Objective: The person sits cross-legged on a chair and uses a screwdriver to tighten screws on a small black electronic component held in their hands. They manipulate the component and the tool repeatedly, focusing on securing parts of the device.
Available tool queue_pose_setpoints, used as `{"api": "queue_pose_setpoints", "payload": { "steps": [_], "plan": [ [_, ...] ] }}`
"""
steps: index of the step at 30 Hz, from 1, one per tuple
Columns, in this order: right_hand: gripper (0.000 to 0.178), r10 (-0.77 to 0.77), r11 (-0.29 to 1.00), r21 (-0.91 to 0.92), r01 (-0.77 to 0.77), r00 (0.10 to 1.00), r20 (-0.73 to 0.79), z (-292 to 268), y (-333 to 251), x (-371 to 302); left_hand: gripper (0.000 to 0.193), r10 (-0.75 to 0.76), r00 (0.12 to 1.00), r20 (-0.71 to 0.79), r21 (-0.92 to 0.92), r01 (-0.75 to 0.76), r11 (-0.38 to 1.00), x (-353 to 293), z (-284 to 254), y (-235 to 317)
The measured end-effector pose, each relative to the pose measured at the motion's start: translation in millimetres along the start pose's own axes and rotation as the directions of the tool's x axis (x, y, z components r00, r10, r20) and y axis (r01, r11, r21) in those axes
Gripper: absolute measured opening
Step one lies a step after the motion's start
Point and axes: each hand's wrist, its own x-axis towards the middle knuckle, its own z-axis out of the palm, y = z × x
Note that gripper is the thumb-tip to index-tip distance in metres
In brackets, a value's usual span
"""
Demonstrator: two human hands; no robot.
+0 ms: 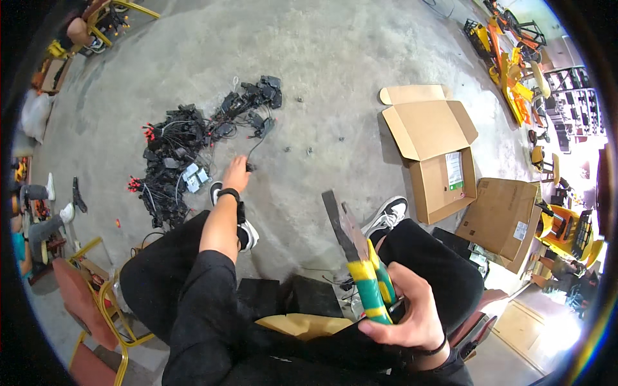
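Note:
My right hand (412, 309) is wrapped round the handles of a cutting tool like pliers or snips (347, 225), with green and yellow grips and dark, slightly parted jaws pointing up and away. Reaching forward over the floor, my left hand (237, 175) has its fingertips closed on a small black piece (250, 167) at the end of a dark cable (255, 149). That cable runs up to a small black part (261, 125) beside the pile. A large heap of black parts with wires and red tips (170, 151) lies left of my left hand.
An open cardboard box (428, 128) stands on the floor at right, with another brown carton (499, 219) beside it. Small metal bits (310, 151) lie scattered ahead. Chairs with yellow frames (106, 302) stand at left; yellow and orange machine parts (512, 83) lie far right.

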Motion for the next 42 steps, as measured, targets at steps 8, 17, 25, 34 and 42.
{"api": "queue_pose_setpoints", "payload": {
  "steps": [8,17,25,34,42],
  "plan": [
    [0.047,-0.087,0.993,0.059,0.098,0.981,-0.175,7,-4,-21,0.070,0.003,0.999,-0.033,-0.564,-0.021,0.825,-22,-47,139],
    [0.049,-0.270,0.950,0.085,0.302,0.926,-0.264,18,-10,-41,0.044,0.126,0.973,0.192,-0.974,0.173,0.143,-98,-220,296],
    [0.048,-0.431,0.894,-0.037,0.447,0.834,-0.344,43,-18,-53,0.068,0.292,0.954,0.063,-0.894,0.184,-0.408,-214,-277,348],
    [0.053,-0.603,0.786,-0.416,0.457,0.717,-0.351,65,-17,-37,0.046,0.343,0.939,0.001,-0.922,0.133,-0.363,-224,-280,351],
    [0.054,-0.584,0.786,-0.363,0.501,0.794,-0.169,58,-24,-33,0.061,0.306,0.951,0.046,-0.798,0.219,-0.562,-218,-283,333]
  ]
}}
